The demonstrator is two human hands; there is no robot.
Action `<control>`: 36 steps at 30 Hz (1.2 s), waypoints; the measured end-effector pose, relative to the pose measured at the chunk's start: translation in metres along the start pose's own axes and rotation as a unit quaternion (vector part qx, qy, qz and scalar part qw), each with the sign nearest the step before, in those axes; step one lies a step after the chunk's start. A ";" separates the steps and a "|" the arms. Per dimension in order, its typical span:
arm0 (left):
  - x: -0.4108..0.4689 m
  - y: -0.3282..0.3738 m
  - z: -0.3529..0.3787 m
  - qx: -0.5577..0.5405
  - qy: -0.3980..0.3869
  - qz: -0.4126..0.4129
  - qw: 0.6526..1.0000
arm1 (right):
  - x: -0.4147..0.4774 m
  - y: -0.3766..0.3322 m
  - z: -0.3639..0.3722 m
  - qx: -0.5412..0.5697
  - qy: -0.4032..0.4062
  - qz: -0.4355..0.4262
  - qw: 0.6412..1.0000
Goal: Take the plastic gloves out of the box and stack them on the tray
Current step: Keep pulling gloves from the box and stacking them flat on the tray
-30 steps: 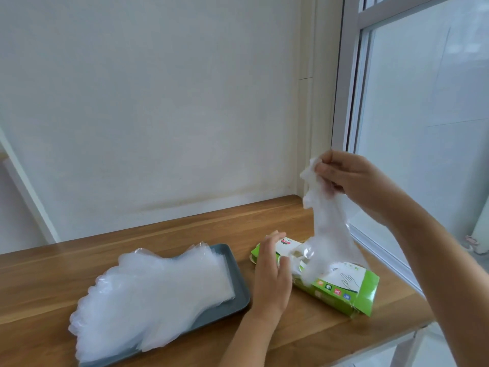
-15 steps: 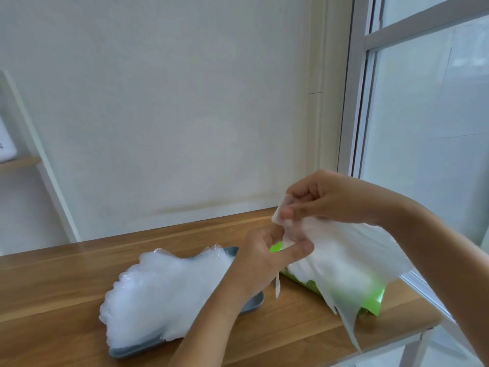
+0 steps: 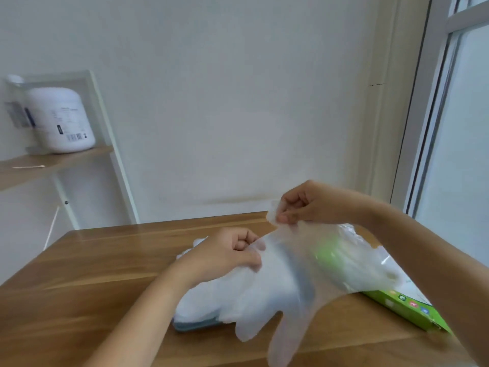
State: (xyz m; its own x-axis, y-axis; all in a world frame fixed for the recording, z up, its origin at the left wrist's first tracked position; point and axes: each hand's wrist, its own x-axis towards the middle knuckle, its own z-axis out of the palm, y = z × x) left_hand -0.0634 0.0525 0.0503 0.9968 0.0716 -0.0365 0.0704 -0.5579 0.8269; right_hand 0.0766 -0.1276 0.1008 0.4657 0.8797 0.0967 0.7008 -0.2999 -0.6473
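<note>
Holding glove spread over tray, above stack | pinching cuff edge with left hand, fingers curled | pinching cuff corner with right hand, higher | box right of tray | likely best: pull cuff taut, lower flat onto stack, release both pinches together

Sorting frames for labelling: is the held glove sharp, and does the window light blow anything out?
Head view: the plastic glove, pinched by the left hand and right hand, is motion-smeared, edges soft; the green box blurs where seen through it; the window is bright but even, no hard glare on the wooden table.
</note>
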 end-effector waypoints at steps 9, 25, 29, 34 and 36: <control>0.030 -0.018 -0.060 0.249 0.343 0.049 0.905 | 0.067 0.008 0.030 -0.053 0.233 -0.065 0.969; -0.011 -0.102 -0.013 0.433 0.291 0.121 0.844 | 0.039 0.064 0.132 -0.163 0.170 -0.116 0.965; -0.011 -0.119 -0.014 0.465 0.260 0.029 0.846 | 0.042 0.076 0.152 -0.229 0.082 -0.091 0.966; -0.018 -0.119 -0.031 0.400 0.320 -0.082 0.855 | 0.038 0.082 0.160 -0.199 -0.005 -0.084 0.976; -0.019 -0.107 -0.035 0.356 0.347 -0.079 0.864 | 0.036 0.080 0.158 -0.205 -0.022 -0.083 0.975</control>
State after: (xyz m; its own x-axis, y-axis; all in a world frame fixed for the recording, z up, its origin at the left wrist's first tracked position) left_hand -0.0911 0.1397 -0.0183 0.7271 0.5331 0.4325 0.4552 -0.8460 0.2776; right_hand 0.0643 -0.0613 -0.0664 0.3107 0.9408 0.1356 0.9257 -0.2671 -0.2677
